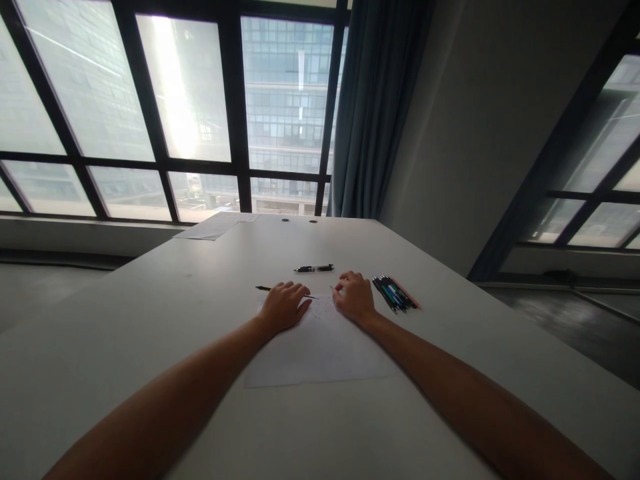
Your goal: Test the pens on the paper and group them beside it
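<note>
Table [150, 320]: pale grey-white, plain, no pattern. Sheet of paper [320, 350]: white, with faint small marks near its far edge. Lone pen [314, 269]: black with a lighter band mid-barrel. Bunch of pens [395, 294]: mostly black, touches of green and blue, one orange-red at the outer side. Curtain [375, 107]: dark blue-grey. Window frames [235, 100]: black.

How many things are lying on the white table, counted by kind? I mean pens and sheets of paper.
Single pens lying apart: 2, a black pen and a thin pen beside the left hand.
Bundles of pens: 1, the bundle next to the right hand; the pens in it are too small to count.
Paper: 2, the near sheet and the far papers.
Total: 5.
</note>
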### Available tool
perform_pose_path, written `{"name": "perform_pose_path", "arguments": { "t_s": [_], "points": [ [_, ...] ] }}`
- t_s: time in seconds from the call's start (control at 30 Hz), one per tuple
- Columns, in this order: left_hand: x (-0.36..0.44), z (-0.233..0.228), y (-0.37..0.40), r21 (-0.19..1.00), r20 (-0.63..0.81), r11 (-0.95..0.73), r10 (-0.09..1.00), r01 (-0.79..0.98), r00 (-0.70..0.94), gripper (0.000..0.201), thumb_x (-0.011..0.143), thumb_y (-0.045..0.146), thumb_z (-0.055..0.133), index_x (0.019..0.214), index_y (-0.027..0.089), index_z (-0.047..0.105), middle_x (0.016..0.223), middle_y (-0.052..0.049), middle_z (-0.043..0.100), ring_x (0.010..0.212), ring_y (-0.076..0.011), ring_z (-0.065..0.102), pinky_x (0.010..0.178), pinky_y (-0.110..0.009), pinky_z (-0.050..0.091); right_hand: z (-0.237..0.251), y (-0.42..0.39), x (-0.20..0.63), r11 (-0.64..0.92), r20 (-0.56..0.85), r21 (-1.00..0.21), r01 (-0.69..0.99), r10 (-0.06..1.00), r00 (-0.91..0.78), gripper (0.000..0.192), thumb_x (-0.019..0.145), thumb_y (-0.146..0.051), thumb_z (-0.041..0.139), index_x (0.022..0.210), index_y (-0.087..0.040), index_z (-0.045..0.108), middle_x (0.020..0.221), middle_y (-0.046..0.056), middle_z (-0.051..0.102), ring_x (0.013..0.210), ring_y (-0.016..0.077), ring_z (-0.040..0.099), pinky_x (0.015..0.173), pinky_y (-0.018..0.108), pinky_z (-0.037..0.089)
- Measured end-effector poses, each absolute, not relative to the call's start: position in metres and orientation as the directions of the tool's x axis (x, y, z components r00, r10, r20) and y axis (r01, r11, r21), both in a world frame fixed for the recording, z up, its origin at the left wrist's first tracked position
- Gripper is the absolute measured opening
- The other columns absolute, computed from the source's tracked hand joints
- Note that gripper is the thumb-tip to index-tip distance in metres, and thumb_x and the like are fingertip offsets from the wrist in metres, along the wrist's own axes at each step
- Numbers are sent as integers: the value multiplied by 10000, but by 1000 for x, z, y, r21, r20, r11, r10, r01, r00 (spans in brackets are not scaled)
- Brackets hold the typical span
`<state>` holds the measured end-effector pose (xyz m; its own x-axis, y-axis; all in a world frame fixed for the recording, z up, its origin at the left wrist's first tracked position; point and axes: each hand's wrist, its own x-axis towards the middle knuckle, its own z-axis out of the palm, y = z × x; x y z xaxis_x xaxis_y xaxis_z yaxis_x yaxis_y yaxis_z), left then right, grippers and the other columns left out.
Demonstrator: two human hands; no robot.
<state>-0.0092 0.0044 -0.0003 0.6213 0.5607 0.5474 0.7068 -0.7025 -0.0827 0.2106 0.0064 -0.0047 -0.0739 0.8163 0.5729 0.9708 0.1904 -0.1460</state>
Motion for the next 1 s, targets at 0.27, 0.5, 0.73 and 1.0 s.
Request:
{"name": "perform_pose_path", "arguments": {
  "t_s": [0.27,0.5,0.73,1.0],
  "points": [
    [-10,1,3,-77,546,-698,568,712,617,251,940,356,461,1005,180,629,893,-60,674,836,-206,600,742,-346,422,-2,6,212,158,566,-190,969,824,-23,92,745,-173,601,761,-172,692,1045,96,632,991,249,519,804,370,352],
    [-9,3,4,-103,576,-685,550,721,605,254,936,248,416,1071,185,622,941,-61,667,859,-212,599,740,-346,432,1,-7,198,595,723,-162,787,615,-315,148,805,-183,583,938,-175,648,1028,83,630,990,227,537,866,379,373],
    [-10,-1,5,-118,556,-687,553,717,621,295,982,332,378,1143,262,616,861,-29,669,775,-188,626,671,-306,440,0,-12,188,738,722,-151,658,536,-437,176,949,-278,485,909,-200,637,900,59,658,871,199,567,802,363,397],
    [-10,-2,6,-81,555,-673,583,736,594,317,988,390,380,1134,255,627,881,-39,690,775,-186,646,671,-298,453,-2,-7,191,713,746,-238,659,569,-346,145,914,-224,517,812,-199,617,875,47,642,864,191,576,809,344,399]
  ]
}}
